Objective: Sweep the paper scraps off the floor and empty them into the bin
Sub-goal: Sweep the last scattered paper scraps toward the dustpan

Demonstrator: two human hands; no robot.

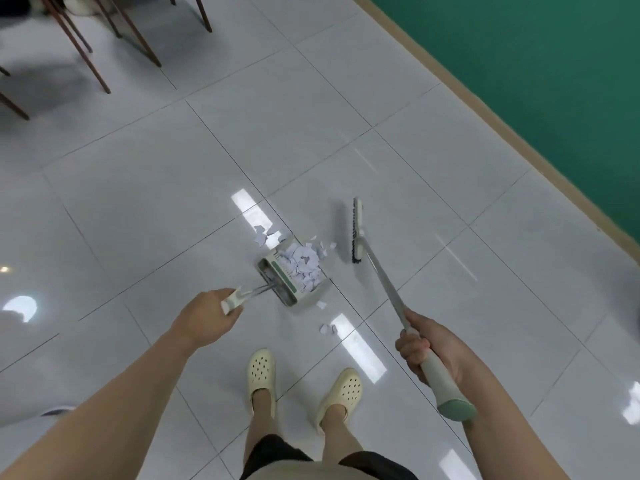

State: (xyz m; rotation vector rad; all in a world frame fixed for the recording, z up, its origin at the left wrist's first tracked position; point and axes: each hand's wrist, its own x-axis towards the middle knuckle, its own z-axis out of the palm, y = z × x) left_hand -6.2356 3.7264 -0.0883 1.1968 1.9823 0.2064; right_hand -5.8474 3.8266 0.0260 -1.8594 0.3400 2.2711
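White paper scraps (302, 268) fill the one dustpan (291, 276) at 1 o'clock of my left hand (207, 317), which grips its handle; my right hand (427, 344) grips the one broom (367, 251); two shoes (262, 377).

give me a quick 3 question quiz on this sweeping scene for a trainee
1. True or false: every paper scrap is already inside the dustpan.
2. Which hand grips the broom handle? A) left B) right C) both
3. Fill in: the broom head lies to the ____ of the dustpan in the head view.

Key
1. False: loose scraps lie on the floor beyond the pan, and more scraps lie nearer the feet.
2. B: the right hand grips it; the left hand holds the dustpan handle.
3. right
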